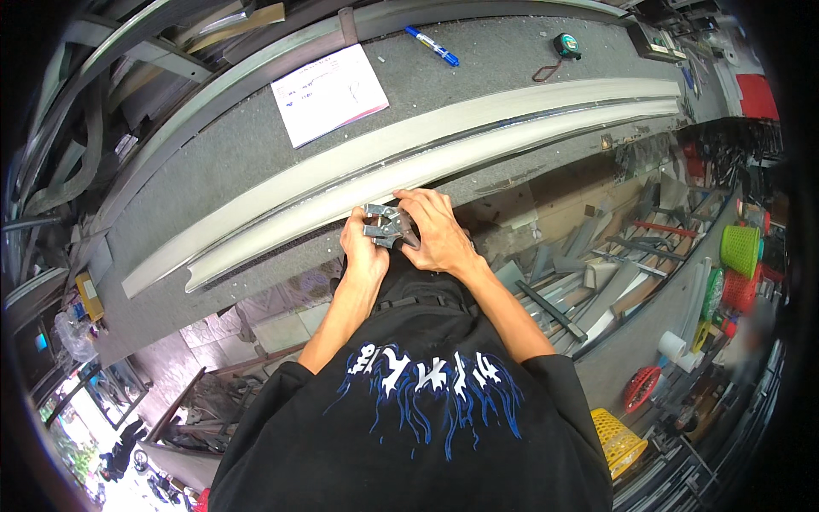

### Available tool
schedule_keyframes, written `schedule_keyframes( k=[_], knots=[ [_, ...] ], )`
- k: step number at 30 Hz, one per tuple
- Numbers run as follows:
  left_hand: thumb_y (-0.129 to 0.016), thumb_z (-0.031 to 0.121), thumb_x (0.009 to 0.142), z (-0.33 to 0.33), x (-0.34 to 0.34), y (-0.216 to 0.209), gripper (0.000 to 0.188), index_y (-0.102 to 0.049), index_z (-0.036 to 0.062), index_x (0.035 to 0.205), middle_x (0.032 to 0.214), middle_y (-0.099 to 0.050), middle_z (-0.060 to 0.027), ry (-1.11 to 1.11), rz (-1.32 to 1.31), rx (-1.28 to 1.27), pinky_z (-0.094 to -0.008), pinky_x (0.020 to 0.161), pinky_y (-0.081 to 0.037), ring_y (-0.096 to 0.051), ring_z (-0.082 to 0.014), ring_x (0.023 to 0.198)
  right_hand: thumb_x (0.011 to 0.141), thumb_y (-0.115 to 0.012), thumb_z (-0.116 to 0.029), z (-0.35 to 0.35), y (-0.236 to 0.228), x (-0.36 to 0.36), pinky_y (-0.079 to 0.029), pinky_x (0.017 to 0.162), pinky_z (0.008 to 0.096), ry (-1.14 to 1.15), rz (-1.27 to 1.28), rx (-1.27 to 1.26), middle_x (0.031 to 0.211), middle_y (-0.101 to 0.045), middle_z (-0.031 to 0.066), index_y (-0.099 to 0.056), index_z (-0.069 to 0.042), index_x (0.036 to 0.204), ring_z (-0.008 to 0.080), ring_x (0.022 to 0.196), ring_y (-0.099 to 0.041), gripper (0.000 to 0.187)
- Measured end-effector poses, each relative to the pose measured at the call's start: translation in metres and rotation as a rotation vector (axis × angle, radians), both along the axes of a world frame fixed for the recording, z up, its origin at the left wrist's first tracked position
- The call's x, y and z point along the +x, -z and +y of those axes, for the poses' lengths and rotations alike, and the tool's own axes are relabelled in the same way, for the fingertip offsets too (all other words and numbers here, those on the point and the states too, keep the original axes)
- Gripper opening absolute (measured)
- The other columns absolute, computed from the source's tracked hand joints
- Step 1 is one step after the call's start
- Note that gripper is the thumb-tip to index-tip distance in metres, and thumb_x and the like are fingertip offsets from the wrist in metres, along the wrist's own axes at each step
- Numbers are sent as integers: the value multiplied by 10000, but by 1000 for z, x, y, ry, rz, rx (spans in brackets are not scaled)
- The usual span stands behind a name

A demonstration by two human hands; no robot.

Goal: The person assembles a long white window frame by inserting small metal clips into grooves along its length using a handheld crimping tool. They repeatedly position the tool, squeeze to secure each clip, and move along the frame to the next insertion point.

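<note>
Close to my body, at the near edge of the workbench [213,183], both hands hold a small silver-grey metal fitting [391,225] with prong-like arms; its exact kind is not clear. My left hand [362,243] grips its left side with the fingers closed. From the right, my right hand [439,230] closes on the other side, its fingertips bent over the fitting and covering part of it. Just beyond my hands a long off-white profile strip [333,209] lies across the bench. A second off-white strip [409,132] runs alongside it, farther back.
On the bench behind the strips are a sheet of paper [331,94], a blue marker [432,46] and a tape measure [566,46]. Metal offcuts [597,294] fill a rack at the right, near a green basket [740,250] and a yellow basket [618,442].
</note>
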State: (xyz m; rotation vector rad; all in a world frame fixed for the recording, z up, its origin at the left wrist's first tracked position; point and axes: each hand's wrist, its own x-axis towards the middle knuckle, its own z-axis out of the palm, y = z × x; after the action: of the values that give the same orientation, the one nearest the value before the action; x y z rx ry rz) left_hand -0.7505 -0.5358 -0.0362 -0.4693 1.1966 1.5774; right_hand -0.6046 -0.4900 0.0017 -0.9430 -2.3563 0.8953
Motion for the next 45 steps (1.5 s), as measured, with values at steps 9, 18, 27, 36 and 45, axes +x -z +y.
schedule_keyframes(
  k=[9, 18, 27, 36, 45],
  knots=[
    [-552, 127, 974, 0, 1, 2, 126, -607, 23, 929, 847, -609, -39, -26, 17, -38, -303, 676, -523, -605, -147, 757, 583, -783, -123, 14, -5, -2, -378, 963, 445, -63, -31, 50, 1252, -559, 139, -518, -12, 1173, 338, 1147, -501, 656],
    [-529, 229, 945, 2, 8, -10, 268, -550, 42, 1137, 1136, -565, -77, -129, -2, 94, -423, 982, -445, -552, -203, 1070, 653, -734, -146, 37, -46, -26, -444, 866, 493, -59, -351, -244, 1138, -555, 188, -516, 21, 1145, 391, 1024, -574, 563],
    [-573, 161, 895, -3, 12, -6, 207, -531, 39, 1057, 1049, -582, -98, -241, -61, 219, -429, 991, -452, -562, -284, 1089, 663, -724, -151, 54, -48, -35, -481, 875, 467, -6, -261, -434, 1110, -546, 217, -532, 52, 1108, 431, 1038, -576, 525],
    [-593, 249, 956, -3, 10, -25, 323, -525, 37, 1191, 1234, -550, -97, -193, -222, 174, -411, 1042, -403, -482, -248, 1294, 668, -729, -138, 59, -51, -37, -492, 841, 423, 66, -275, -495, 1111, -555, 208, -543, 62, 1126, 375, 989, -593, 533],
    [-666, 288, 949, 8, 4, -19, 310, -555, 65, 1134, 1153, -603, -79, -63, -73, 66, -349, 927, -436, -563, -216, 1187, 671, -719, -134, 62, -43, -34, -493, 848, 405, 27, -233, -546, 1155, -530, 208, -527, 65, 1181, 358, 1035, -582, 580]
  ],
)
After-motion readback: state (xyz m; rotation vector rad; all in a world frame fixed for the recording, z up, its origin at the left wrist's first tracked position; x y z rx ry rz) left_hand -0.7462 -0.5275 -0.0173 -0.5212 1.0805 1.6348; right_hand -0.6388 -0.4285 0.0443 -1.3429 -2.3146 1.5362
